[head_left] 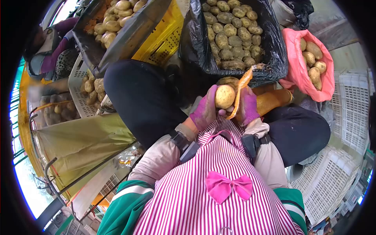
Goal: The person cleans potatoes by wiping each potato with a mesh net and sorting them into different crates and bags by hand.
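Note:
A round pale potato [225, 96] is in my left hand [204, 108], whose gloved fingers close around its left side. My right hand [248, 106], in a purple glove, grips an orange mesh strip [243, 85] that stands up beside the potato. Just beyond my hands lies a black-lined crate [280, 55] full of potatoes [235, 33]. An orange mesh bag [274, 102] rests over my leg, right of my right hand.
A pink bag [288, 58] of potatoes stands at the right, near stacked white crates [329, 180]. Upper left are a yellow crate [166, 37] and a dark-lined container [131, 43] with potatoes. Another person [49, 58] sits at far left, beside a white basket [78, 74].

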The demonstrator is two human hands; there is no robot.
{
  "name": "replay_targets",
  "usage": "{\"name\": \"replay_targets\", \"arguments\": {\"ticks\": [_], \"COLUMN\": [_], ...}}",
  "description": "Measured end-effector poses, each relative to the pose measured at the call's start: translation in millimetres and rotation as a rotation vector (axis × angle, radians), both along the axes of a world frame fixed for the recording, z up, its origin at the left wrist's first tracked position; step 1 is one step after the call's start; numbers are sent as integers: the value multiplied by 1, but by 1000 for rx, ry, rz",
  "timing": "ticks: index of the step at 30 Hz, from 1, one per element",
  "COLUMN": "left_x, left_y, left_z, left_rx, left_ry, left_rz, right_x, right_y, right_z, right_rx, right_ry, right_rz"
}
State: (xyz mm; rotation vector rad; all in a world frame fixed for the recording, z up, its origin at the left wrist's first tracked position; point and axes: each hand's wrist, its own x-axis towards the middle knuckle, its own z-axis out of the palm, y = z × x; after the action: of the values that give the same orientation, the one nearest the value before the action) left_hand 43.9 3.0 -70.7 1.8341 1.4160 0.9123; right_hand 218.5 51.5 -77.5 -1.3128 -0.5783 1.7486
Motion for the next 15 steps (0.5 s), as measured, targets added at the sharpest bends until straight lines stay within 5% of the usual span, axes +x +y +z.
{"name": "replay_targets", "arguments": {"ticks": [3, 5, 6, 7, 10, 11, 13, 15], "left_x": [-2, 0, 4, 7, 10, 11, 4, 7], "left_y": [10, 10, 13, 16, 8, 9, 4, 3], "left_z": [29, 26, 10, 7, 6, 8, 22, 25], "left_rx": [-352, -339, -678, -971, -860, -849, -118, -94], "left_ry": [-121, -24, -885, -1763, -1597, -1442, -323, -428], "left_rz": [-2, 6, -2, -12, 56, 125, -141, -130], "right_x": [1, -2, -9, -11, -25, -23, -18, -12], "right_y": [-13, -25, -27, -28, -32, -29, -23, -18], "right_z": [0, 3, 1, 7, 13, 12, 8, -3], "right_rx": [90, 529, 699, 901, 855, 611, 367, 257], "right_ry": [-53, -570, -492, -683, -750, -585, -419, -339], "right_rz": [-42, 216, 245, 284, 215, 162, 105, 68]}}
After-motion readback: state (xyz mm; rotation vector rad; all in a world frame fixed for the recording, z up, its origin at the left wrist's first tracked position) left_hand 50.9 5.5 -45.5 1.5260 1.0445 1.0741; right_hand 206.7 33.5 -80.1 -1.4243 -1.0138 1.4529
